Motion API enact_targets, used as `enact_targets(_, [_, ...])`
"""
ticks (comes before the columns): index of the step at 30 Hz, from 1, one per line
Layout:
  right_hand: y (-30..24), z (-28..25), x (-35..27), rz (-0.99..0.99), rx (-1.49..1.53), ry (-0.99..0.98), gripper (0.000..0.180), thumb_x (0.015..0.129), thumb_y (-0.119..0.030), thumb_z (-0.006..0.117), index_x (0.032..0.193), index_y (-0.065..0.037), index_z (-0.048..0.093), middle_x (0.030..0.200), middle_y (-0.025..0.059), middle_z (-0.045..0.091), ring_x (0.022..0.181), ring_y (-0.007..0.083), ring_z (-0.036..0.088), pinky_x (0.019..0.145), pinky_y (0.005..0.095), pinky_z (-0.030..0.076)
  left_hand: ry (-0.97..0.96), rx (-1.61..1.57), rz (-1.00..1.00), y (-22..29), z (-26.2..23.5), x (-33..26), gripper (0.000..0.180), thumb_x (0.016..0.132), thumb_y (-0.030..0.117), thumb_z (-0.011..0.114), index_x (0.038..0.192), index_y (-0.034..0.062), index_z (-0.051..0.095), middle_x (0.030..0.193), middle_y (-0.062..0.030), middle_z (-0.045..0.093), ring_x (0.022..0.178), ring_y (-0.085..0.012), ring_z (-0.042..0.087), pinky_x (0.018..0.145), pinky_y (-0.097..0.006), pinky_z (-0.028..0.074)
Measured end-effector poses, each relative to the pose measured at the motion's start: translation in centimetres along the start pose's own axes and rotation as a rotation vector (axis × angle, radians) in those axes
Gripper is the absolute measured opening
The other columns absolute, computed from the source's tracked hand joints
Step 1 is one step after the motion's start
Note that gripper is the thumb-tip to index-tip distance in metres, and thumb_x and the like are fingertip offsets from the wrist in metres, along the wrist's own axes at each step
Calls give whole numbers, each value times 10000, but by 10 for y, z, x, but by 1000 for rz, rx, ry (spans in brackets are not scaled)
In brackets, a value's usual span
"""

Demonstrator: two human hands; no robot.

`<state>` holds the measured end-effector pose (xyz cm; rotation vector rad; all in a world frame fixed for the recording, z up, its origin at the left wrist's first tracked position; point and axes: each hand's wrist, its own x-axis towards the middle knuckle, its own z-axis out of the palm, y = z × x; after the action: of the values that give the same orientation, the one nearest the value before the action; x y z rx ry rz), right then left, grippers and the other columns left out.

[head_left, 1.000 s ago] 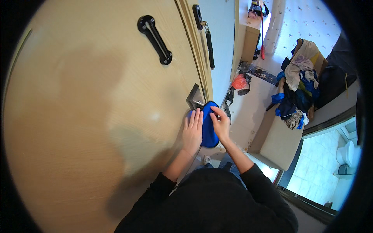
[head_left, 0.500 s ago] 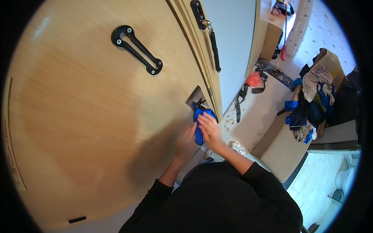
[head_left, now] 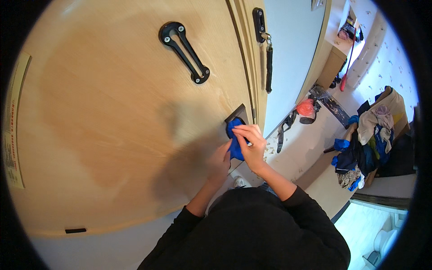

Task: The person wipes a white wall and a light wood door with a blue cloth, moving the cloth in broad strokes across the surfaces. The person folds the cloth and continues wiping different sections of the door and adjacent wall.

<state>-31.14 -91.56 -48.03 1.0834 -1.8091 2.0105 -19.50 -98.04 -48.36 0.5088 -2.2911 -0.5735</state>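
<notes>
A blue cloth (head_left: 236, 150) is bunched over the lock plate (head_left: 236, 112) near the edge of a light wooden door (head_left: 108, 112). The plate's dark metal top shows above the cloth; whatever lies beneath is hidden. My right hand (head_left: 253, 143) pinches the cloth's upper right side between thumb and fingers. On the cloth's lower left side, my left hand (head_left: 218, 161) is closed against it, its fingers slightly blurred and partly hidden. Higher on the door sits a black door guard bar (head_left: 186, 53).
Right of the door, a black latch piece (head_left: 258, 24) with a hanging strap (head_left: 269, 69) is fixed to the frame. Clothes (head_left: 366, 135) are heaped on a beige bench (head_left: 330, 191). A red plastic bag (head_left: 305, 107) lies on the floor.
My right hand's fingers have gone from lying spread over the cloth to pinching it. The cloth now covers more of the lock plate. The whole view has shifted slightly.
</notes>
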Motion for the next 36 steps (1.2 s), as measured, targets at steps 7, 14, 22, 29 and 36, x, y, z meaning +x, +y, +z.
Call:
enact_targets(7, [-19, 23, 68, -453, -165, 1, 366, 713, 68, 626, 1075, 27, 660, 1177, 151, 607, 1045, 340, 564, 901, 396, 469, 196, 403, 231, 18, -21, 49, 369, 880, 63, 502, 1235, -22, 550, 1311, -208, 518, 1244, -471, 423, 1006, -536, 323])
enact_targets(14, [43, 17, 30, -340, -229, -147, 420, 811, -11, 585, 1220, 61, 530, 1272, 256, 511, 1174, 431, 501, 1022, 479, 387, -306, 627, -25, 8, 27, 23, 597, 894, 256, 505, 1363, -84, 361, 1455, -286, 290, 1314, -557, 234, 1063, -627, 185])
enact_targets(22, [10, 19, 145, -499, -348, -5, 481, 857, -61, 585, 1311, 50, 469, 1338, 231, 477, 1249, 402, 449, 1061, 515, 324, 138, 674, 208, 37, 7, 117, 538, 863, 31, 427, 1400, 17, 389, 1506, -246, 248, 1335, -570, 212, 1016, -692, 201])
enact_targets(29, [42, 7, 128, -558, -442, -66, 487, 840, -94, 600, 1298, 34, 492, 1338, 200, 495, 1205, 381, 488, 1016, 492, 369, 26, 768, 200, 24, 27, 102, 526, 890, 135, 466, 1412, 102, 406, 1478, -195, 332, 1236, -520, 391, 987, -664, 290])
enact_targets(36, [15, 5, 158, -656, -428, -139, 500, 805, -135, 626, 1264, 31, 516, 1217, 205, 547, 1093, 376, 522, 964, 514, 391, 143, 774, 250, 22, 40, 103, 544, 888, 119, 480, 1398, -28, 364, 1457, -310, 288, 1237, -531, 373, 1011, -626, 279])
